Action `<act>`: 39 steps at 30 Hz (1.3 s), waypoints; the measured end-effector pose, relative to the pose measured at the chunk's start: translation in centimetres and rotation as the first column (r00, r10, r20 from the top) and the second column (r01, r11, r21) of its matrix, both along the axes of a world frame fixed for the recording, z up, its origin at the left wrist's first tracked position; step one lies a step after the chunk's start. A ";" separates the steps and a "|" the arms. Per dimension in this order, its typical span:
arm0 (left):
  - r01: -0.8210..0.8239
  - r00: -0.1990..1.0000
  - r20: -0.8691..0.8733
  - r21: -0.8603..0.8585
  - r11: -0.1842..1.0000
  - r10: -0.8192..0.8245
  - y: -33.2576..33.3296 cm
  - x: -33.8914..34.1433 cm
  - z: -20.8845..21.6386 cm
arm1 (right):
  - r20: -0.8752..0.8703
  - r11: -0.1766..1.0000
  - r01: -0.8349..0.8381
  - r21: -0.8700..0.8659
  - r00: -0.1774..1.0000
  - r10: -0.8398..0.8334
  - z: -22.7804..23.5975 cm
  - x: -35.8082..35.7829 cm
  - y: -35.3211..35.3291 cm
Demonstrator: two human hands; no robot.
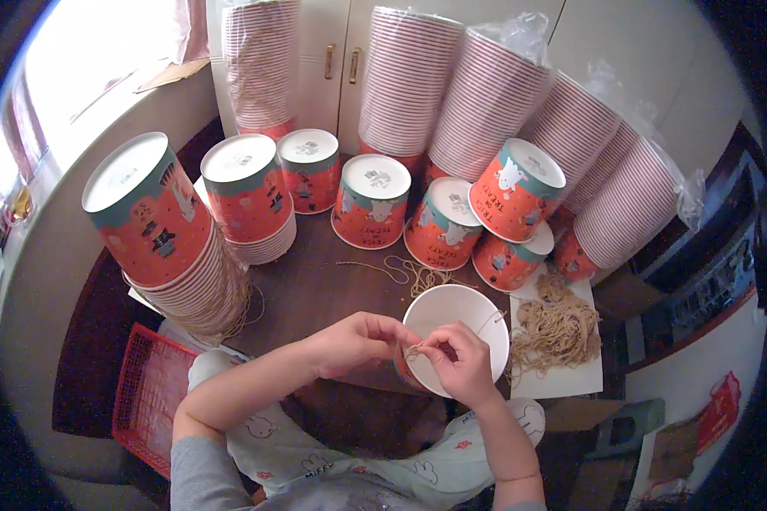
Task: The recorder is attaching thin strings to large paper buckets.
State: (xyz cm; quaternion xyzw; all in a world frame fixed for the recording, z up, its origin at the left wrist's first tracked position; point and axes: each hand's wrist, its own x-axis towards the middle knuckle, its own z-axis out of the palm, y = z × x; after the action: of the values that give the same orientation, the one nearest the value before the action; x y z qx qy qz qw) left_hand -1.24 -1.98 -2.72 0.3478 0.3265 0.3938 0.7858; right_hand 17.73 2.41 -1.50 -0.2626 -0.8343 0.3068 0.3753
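A paper bucket (445, 305), white inside, stands mouth up at the table's near edge, in front of me. At the left side of its rim, my left hand (362, 344) pinches a tan cord (414, 350) against the bucket wall. From over the bucket's mouth, my right hand (460, 359) pinches the same cord between thumb and fingertips. The two hands' fingertips nearly touch there. Another bit of cord (491, 321) crosses the rim on the right. Whether the cord is knotted is too small to make out.
Orange and green buckets (371, 209) stand upside down across the dark table (315, 277). Tall plastic-wrapped bucket stacks (409, 81) line the back. A tangled cord pile (558, 328) lies on white card at right. A cord-draped stack (192, 285) stands left, above a red basket (119, 400).
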 end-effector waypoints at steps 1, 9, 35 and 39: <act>-0.035 0.998 -0.056 0.143 0.989 0.043 0.0 0.6 -0.1 | -0.001 1.000 0.000 0.000 1.000 0.000 -0.1 0.0 0.0; -0.066 0.972 -0.185 0.380 0.923 0.145 0.0 1.3 -0.6 | 0.001 0.995 -0.030 -0.098 1.000 0.031 -0.2 0.5 0.1; 0.055 0.869 -0.450 0.499 0.865 0.205 -0.8 1.0 0.1 | 0.013 0.953 -0.036 -0.300 0.999 0.042 -0.7 1.6 -0.6; 0.014 0.832 -0.477 0.528 0.849 0.283 -0.9 1.3 0.6 | 0.029 0.970 -0.031 -0.242 0.999 0.039 -0.8 1.6 -0.6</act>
State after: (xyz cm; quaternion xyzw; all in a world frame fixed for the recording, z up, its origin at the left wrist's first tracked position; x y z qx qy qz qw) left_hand 0.07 -2.91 -2.14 0.6142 0.4418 0.4087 0.5105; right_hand 19.38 1.79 -2.32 -0.2966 -0.8015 0.4082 0.3210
